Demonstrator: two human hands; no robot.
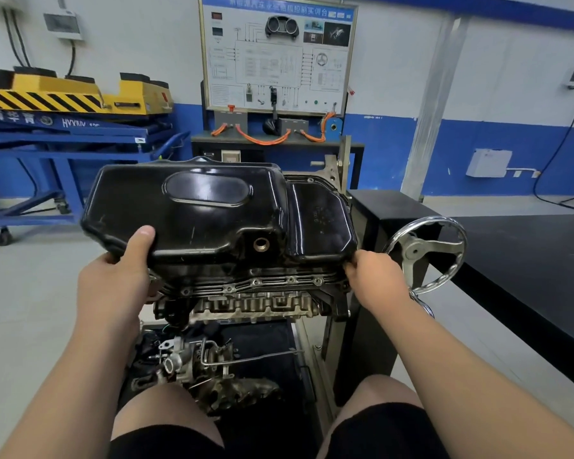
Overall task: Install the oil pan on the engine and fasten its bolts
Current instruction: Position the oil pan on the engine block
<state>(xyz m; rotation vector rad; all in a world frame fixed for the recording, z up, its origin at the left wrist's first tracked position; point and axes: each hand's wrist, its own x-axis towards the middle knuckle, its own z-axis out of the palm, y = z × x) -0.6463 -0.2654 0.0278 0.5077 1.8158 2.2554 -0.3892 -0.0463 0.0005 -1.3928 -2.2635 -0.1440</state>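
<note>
Two hands grasp the black oil pan (196,210), tilted atop the engine (256,303): left hand (113,286) clutching its corner (fingers hidden underneath), right hand (375,279) pinching its rim, fingertips obscured.

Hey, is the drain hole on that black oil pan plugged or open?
Open. The drain hole on the oil pan shows a bare brass-coloured ring around a dark hollow centre, with no plug in it.

Black oil pan (193,210) sits on inverted engine (256,304). Left hand (113,279) grips pan's near-left corner; right hand (373,279) pinches its near-right edge.
</note>
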